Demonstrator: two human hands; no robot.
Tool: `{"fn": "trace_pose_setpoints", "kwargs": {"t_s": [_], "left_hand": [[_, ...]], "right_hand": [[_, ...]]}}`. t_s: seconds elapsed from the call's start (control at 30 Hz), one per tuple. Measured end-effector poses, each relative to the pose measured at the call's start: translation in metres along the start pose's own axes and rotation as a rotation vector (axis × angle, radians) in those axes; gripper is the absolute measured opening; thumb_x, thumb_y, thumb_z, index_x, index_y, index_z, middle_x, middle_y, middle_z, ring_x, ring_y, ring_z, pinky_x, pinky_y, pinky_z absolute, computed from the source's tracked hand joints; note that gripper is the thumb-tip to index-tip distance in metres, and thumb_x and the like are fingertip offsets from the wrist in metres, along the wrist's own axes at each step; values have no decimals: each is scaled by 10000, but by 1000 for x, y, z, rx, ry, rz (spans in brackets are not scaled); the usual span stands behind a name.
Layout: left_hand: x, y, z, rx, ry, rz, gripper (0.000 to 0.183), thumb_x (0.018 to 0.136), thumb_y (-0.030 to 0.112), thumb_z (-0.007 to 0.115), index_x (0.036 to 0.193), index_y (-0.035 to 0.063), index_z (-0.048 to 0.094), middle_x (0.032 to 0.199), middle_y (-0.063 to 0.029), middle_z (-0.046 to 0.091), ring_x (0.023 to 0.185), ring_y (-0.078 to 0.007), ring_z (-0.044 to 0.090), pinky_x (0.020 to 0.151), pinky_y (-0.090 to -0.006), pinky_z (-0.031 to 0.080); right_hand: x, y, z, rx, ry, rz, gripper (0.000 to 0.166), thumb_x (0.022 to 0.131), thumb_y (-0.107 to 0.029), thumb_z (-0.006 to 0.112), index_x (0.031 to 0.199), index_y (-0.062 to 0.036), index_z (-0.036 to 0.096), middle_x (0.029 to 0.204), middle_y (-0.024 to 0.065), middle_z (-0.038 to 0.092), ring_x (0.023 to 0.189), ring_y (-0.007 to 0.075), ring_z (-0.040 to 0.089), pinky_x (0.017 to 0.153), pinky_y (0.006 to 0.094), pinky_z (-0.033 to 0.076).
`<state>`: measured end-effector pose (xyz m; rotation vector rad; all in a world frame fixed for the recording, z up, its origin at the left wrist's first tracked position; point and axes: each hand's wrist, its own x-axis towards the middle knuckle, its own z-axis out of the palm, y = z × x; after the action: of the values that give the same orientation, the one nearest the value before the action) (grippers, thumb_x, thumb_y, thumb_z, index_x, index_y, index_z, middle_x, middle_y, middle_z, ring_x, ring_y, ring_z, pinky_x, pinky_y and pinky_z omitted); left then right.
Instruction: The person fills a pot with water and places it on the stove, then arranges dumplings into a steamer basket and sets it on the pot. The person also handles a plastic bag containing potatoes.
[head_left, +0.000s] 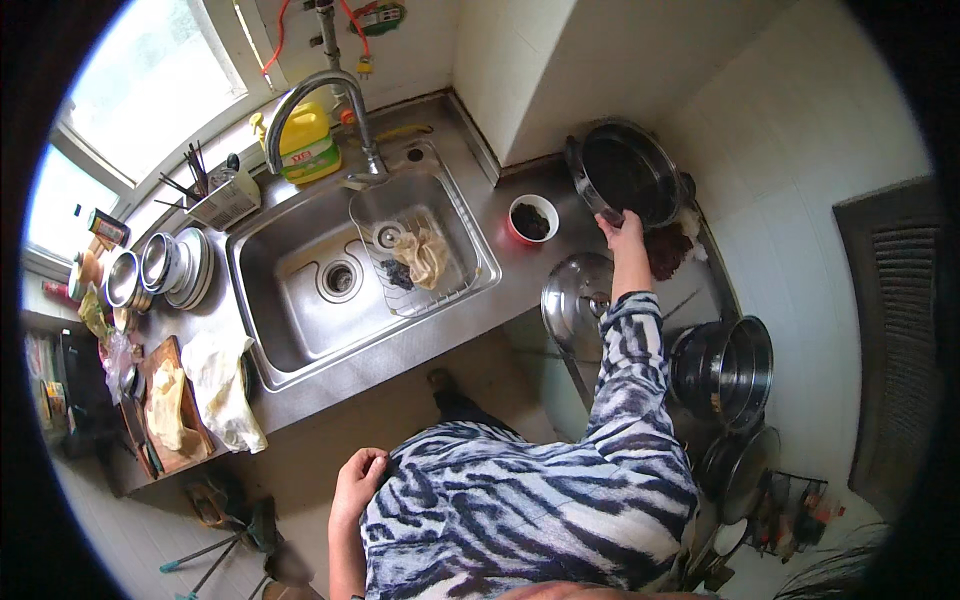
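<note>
My right hand (625, 229) reaches to the near rim of a dark metal pot (630, 172) in the corner of the counter, its fingers at something clear or shiny there; whether they grip it cannot be told. Left of the pot stands a red and white bowl (533, 219) with dark contents. A glass lid (576, 300) lies below my right forearm. My left hand (363, 478) hangs beside my body, fingers loosely curled, with nothing seen in it. A tan cloth (423, 256) and a dark scourer (397, 274) lie on the wire rack in the sink.
The steel sink (300, 300) has a curved faucet (315, 79) behind it. A yellow detergent jug (309, 146), stacked bowls (124, 279), plates (193, 268) and a cutting board (199, 442) stand or lie leftward. Stacked pots (724, 371) are at the right by the wall.
</note>
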<state>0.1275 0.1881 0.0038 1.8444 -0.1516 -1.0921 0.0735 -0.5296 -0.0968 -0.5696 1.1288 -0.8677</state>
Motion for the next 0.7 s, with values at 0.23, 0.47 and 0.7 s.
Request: {"fn": "trace_pose_setpoints", "kwargs": {"t_s": [0.23,0.47,0.7], "left_hand": [[10,33,3,156,48,75,192,947,176,576,1032,11,628,894,-36,647,834,-118,590,775,-279,488],[7,20,-6,-62,136,67,216,942,189,595,1081,27,623,920,-14,633,853,-84,569,781,-262,485],[-43,-15,-36,-789,364,89,594,927,269,637,1401,93,326,1342,-119,434,1144,-225,544,896,-361,486]], "right_hand": [[-39,13,-12,-1325,-147,-820,351,867,-284,711,945,57,689,798,102,701,750,157,660,675,289,515],[-204,96,-44,-158,-213,83,289,816,-49,535,1090,39,567,1087,144,598,983,285,598,848,434,556],[-403,219,8,-580,-690,518,235,769,-46,578,1000,-6,596,929,93,638,830,242,642,764,376,554]]}}
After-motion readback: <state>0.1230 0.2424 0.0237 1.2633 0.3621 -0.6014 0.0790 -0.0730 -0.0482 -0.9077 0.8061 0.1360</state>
